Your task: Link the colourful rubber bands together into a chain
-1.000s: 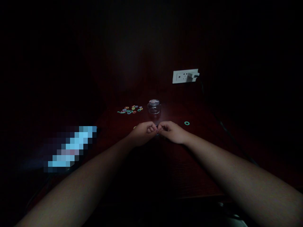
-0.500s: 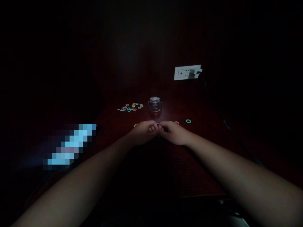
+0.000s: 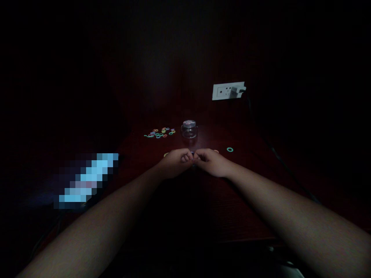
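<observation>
My left hand [image 3: 178, 162] and my right hand [image 3: 211, 163] meet over the dark red table, fingers curled and fingertips pressed together. Whatever they pinch is too small and dim to make out. Just behind the fingertips shows a sliver of a purple ring [image 3: 192, 152]. A yellow ring [image 3: 166, 155] peeks out past my left hand, and an orange ring [image 3: 216, 151] past my right. Farther right lies a green ring [image 3: 230, 149], flat on the table. Beyond my hands stands a clear glass jar [image 3: 189, 131] with its patterned lid on.
Several small coloured rings, like hair ties [image 3: 159, 133], lie in a loose group left of the jar. A bright pixelated screen [image 3: 92, 177] is at left. On the back wall sits a white socket [image 3: 223, 92] with a plug; a dark cable [image 3: 279, 158] runs down the right side.
Both hands stay pressed together in nearly the same place. The view has shifted very slightly, so the socket and jar appear a little lower.
</observation>
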